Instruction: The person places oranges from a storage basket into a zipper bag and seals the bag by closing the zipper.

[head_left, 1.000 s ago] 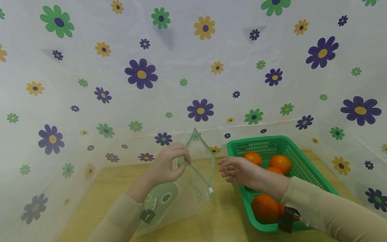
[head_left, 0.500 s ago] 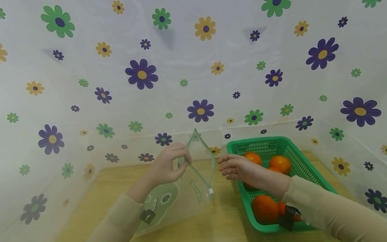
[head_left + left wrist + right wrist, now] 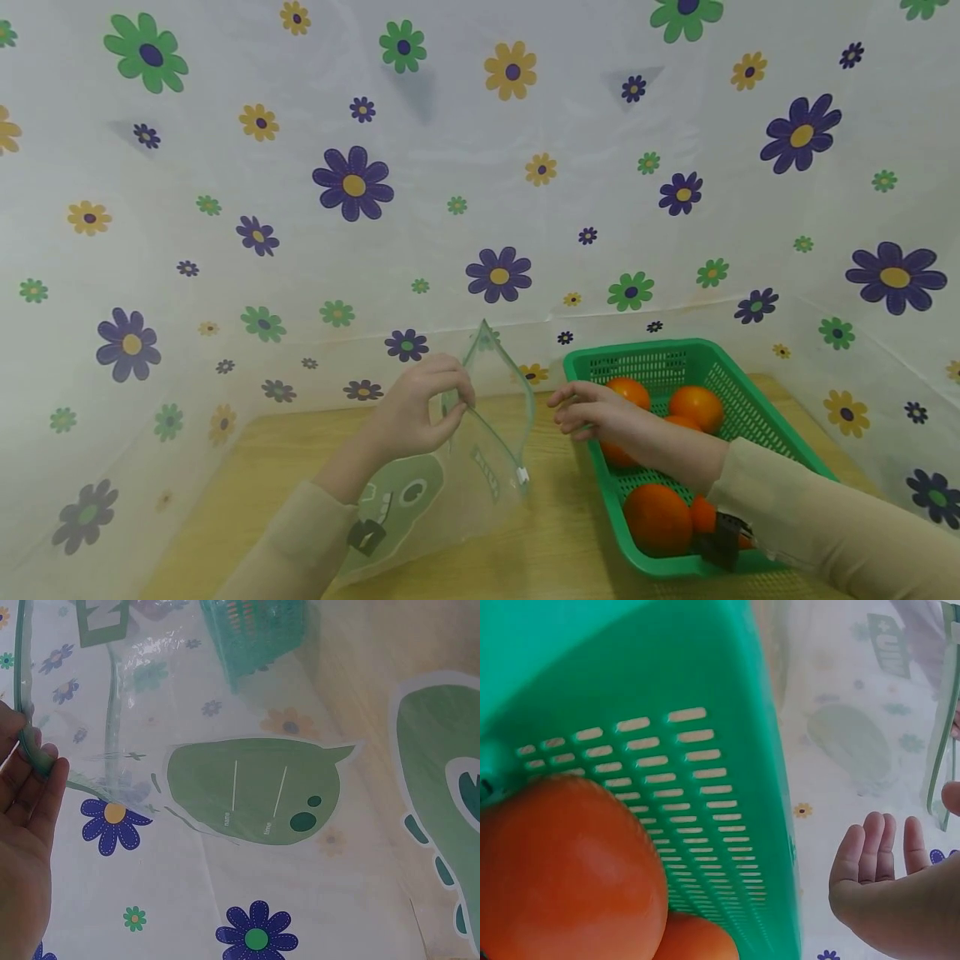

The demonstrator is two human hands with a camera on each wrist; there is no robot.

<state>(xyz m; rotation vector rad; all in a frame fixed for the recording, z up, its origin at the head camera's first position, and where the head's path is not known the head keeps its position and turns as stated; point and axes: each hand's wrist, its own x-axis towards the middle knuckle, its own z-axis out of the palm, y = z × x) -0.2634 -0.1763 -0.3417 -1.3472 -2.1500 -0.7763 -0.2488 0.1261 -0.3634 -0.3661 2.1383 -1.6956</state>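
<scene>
At the bench's far edge, the clear zip bag (image 3: 450, 467) is pinched at its rim by the left hand (image 3: 416, 408). The right hand (image 3: 592, 410), its grip spread and holding nothing, is held over the green basket (image 3: 750, 417) of oranges (image 3: 657, 518).

The basket (image 3: 738, 392) sits on the surface (image 3: 555, 542), at its right end. Oranges (image 3: 656, 517) lie in the basket. The bag (image 3: 450, 475) stands left of the basket, well apart from it. Between bag and basket is the right hand (image 3: 588, 412), over the basket's left rim. The left hand (image 3: 416, 408) is at the bag's far side from the basket.
</scene>
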